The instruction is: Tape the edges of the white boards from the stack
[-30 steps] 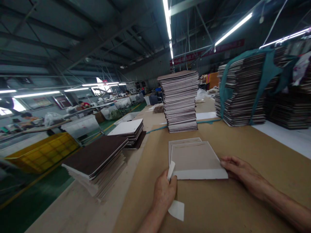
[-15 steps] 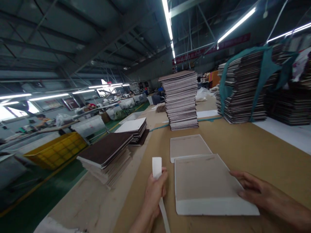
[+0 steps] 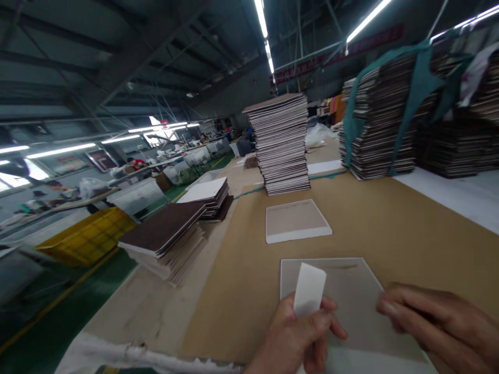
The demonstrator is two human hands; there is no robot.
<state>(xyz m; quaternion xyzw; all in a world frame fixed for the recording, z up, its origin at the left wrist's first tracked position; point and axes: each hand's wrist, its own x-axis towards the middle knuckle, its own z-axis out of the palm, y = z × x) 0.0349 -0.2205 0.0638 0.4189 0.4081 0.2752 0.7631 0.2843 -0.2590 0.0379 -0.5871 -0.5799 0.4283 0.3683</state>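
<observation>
A flat white strip [image 3: 311, 288] stands up out of my left hand [image 3: 298, 337], whose fingers are closed around it. That hand is over a grey-beige panel with white borders [image 3: 351, 296], covering part of its left side. The panel lies close to me on the brown board, and its near edge runs out of view. At the panel's right edge is my right hand [image 3: 432, 317], its thumb and fingers drawn together. Whether anything is pinched there is hidden. A second such panel [image 3: 296, 218] lies flat farther away.
A tall stack of panels [image 3: 278, 145] rises behind the second panel. Teal cloth bands [image 3: 405, 109] wrap another big stack on the right. Dark brown boards [image 3: 163, 228] are piled at the left table edge. Beyond, a yellow bin [image 3: 86, 228] stands on the floor.
The near panel has come toward me, leaving a gap to the far one. My left hand, with the strip, has moved right over the panel. My right hand's fingers have drawn together.
</observation>
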